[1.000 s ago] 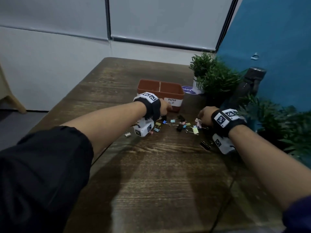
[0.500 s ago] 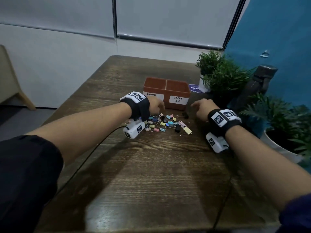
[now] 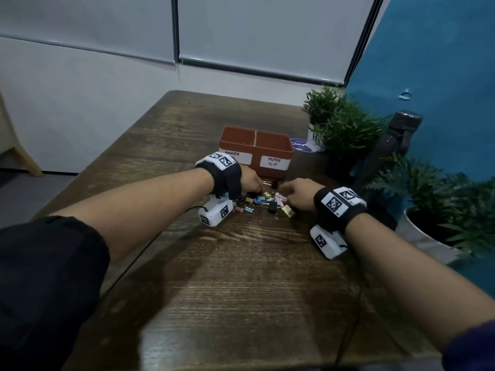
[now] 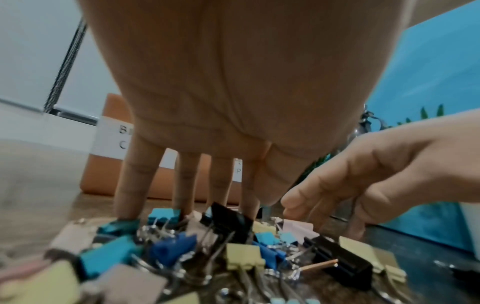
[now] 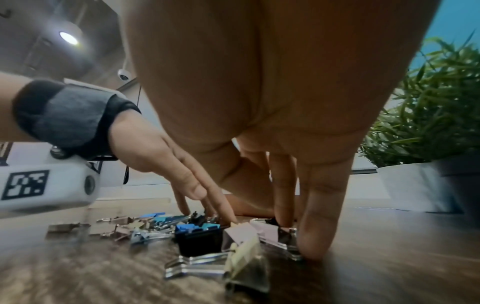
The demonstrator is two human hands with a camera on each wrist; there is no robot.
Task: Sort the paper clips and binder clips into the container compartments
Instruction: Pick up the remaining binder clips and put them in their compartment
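Left hand [image 3: 250,180] fingers hide among binder clips [image 4: 241,259].

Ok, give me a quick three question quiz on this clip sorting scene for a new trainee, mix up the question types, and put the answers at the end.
1. True or false: the pile of clips lies on the table in front of the container, not inside it.
2. Multiple choice: which label is on the container's right compartment? A) BINDER B) PAPER CLIP C) PINS
3. Fill in the blank: the left hand and right hand both reach down with straight fingers onto the ____.

Key: 1 true; 2 B; 3 pile of clips
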